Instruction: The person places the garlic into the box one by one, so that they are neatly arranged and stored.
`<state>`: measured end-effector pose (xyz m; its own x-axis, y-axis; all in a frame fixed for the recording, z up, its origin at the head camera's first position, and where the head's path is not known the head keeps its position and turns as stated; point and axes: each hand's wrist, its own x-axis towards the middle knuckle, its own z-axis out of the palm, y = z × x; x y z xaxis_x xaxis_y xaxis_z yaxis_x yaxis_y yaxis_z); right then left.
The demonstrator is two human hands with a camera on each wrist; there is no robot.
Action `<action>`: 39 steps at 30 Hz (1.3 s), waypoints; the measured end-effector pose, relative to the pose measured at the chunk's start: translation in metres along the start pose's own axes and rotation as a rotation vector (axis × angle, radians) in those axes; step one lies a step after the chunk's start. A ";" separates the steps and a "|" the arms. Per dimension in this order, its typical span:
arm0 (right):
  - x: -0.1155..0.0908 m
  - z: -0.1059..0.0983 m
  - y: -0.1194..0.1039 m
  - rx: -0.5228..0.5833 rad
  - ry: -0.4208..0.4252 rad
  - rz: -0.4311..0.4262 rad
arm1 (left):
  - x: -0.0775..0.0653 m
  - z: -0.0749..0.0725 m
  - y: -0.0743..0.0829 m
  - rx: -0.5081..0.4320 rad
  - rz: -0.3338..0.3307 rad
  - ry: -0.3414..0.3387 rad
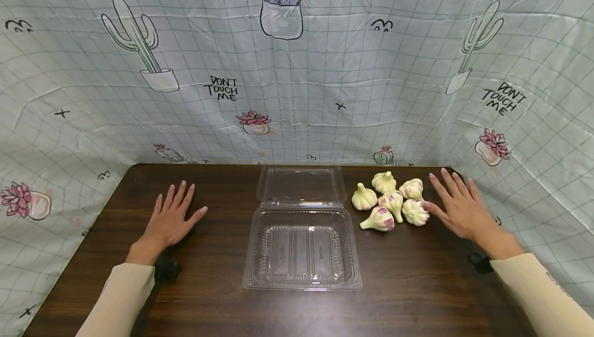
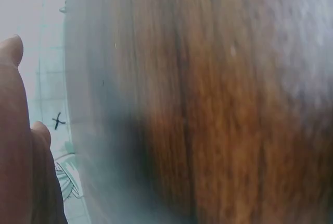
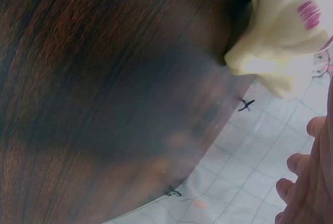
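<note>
My left hand (image 1: pixel 167 222) lies palm down over the left side of the table, its fingers spread and holding nothing. On the right, my right hand (image 1: pixel 465 212) is spread in the same way, its thumb tip right at the nearest garlic bulb (image 1: pixel 415 212). Several whitish garlic bulbs with purple streaks, such as this one (image 1: pixel 364 197), sit in a loose group beside that hand. A clear plastic clamshell box (image 1: pixel 302 280) stands in the middle with its lid (image 1: pixel 300 186) folded back. In the right wrist view, garlic (image 3: pixel 276 36) shows at the upper right, near the fingers (image 3: pixel 297 164).
The dark wooden table (image 1: pixel 209 301) ends at the back against a pale grid-patterned curtain (image 1: pixel 306 84) printed with cacti and lettering. The curtain also hangs along both sides. A black strap with a small device (image 1: pixel 167 270) sits at the left wrist.
</note>
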<state>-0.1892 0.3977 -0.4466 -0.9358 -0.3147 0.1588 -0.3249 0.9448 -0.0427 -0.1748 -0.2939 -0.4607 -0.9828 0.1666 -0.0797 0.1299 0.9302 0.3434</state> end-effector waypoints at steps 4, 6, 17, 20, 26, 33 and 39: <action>-0.001 -0.001 -0.004 0.000 0.001 -0.021 | 0.000 0.001 0.005 -0.007 0.005 0.002; -0.001 -0.002 -0.007 0.000 0.004 -0.031 | 0.000 0.002 0.008 -0.004 0.007 0.002; -0.004 -0.004 -0.020 -0.010 0.024 -0.086 | -0.001 0.006 0.018 -0.008 0.026 0.004; -0.005 -0.004 -0.023 -0.014 0.027 -0.097 | -0.002 0.006 0.023 -0.013 0.031 -0.002; -0.007 -0.004 -0.028 -0.031 0.046 -0.128 | -0.003 0.010 0.033 -0.008 0.051 -0.008; -0.010 -0.001 -0.029 -0.048 0.074 -0.169 | -0.006 0.015 0.047 -0.025 0.090 -0.003; -0.013 0.003 -0.028 -0.072 0.112 -0.203 | -0.009 0.018 0.059 -0.057 0.127 -0.010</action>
<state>-0.1686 0.3749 -0.4504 -0.8298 -0.4906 0.2659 -0.4906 0.8685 0.0712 -0.1561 -0.2341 -0.4567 -0.9576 0.2852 -0.0417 0.2449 0.8812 0.4043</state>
